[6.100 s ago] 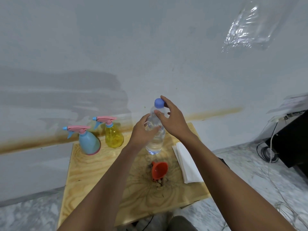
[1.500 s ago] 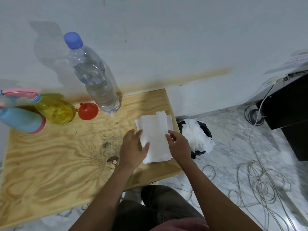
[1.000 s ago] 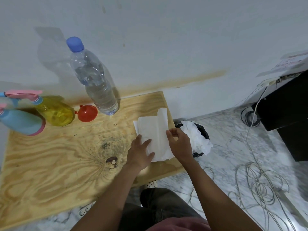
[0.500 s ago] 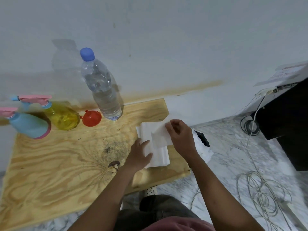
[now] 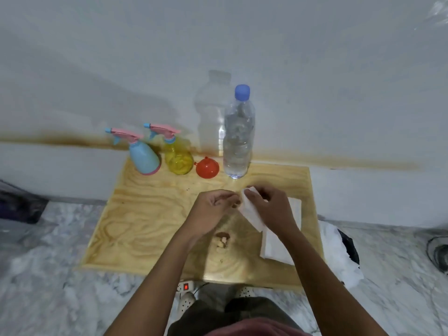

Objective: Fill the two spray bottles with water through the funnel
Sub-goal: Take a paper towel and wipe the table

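Observation:
A blue spray bottle [image 5: 144,159] and a yellow spray bottle [image 5: 177,159], both with pink trigger heads on, stand at the back of the wooden board [image 5: 145,214]. A red funnel [image 5: 207,168] lies beside them. A capped clear water bottle [image 5: 238,139] stands to the funnel's right. Above the board's middle, my right hand [image 5: 266,207] holds a white tissue [image 5: 251,212]. My left hand [image 5: 213,209] is curled, its fingertips at the tissue's edge.
A stack of white tissues [image 5: 281,241] lies on the board's right side. A bin with crumpled white paper [image 5: 339,253] stands on the marble floor to the right. A power strip [image 5: 185,287] lies under the board's near edge. The wall is close behind.
My right hand lifted one tissue off the stack and brought it over the board's middle. My left hand left the stack and came up to the tissue. The camera swung left.

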Tool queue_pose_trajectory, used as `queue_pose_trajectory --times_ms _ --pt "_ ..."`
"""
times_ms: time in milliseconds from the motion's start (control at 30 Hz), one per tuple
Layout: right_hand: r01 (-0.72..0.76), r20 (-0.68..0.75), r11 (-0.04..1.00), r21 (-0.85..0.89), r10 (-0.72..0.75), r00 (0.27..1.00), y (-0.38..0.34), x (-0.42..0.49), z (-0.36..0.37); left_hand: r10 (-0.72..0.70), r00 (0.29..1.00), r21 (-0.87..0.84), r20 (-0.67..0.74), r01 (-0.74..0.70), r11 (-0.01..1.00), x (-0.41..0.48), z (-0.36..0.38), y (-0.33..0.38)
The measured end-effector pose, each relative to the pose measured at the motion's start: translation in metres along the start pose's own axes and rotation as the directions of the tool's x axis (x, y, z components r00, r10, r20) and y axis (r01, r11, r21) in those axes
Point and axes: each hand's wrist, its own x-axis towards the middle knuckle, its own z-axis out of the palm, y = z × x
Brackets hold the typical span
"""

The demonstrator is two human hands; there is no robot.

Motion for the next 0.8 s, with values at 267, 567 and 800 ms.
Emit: queue_pose_trajectory --times_ms 267,567,800 --pt "0.069 0.197 0.997 -0.032 -0.062 0.978 -0.019 0.008 0.108 -0.168 0.966 -0.069 -0.196 0.157 0.985 -0.033 -0.086 -0.008" --pt "0.056 0.404 0.991 -0.124 -0.001 0.915 -0.022 0.022 0.212 -0.13 0.915 0.067 -0.381 0.168 0.984 -0.033 -0.172 -0.065" --pt "0.124 0.2 0.979 -0.161 -0.09 0.976 -0.007 0.047 0.256 -0.09 0.886 0.415 -0.454 0.3 0.859 -0.023 -0.247 -0.111"
